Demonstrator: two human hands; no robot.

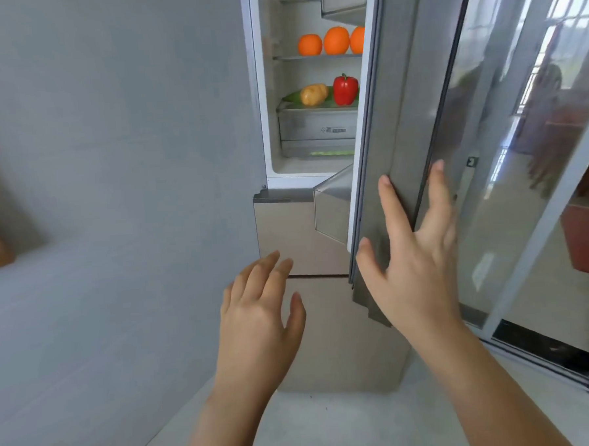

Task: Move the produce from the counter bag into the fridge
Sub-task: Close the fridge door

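Oranges (pixel 336 40) sit on one shelf inside the fridge (pixel 260 88), a potato (pixel 313 94) and a red pepper (pixel 345 90) on the shelf below, all well above both grips. The right grip (pixel 414 264) lies open, straight fingers spread against the edge of the half-open fridge door (pixel 393 115), holding nothing; the left grip (pixel 257 320) hovers open and empty before the lower drawers (pixel 297 236). Grey wall (pixel 112 164) to the left, pale floor (pixel 331 425) below, glass door (pixel 521 142) to the right.
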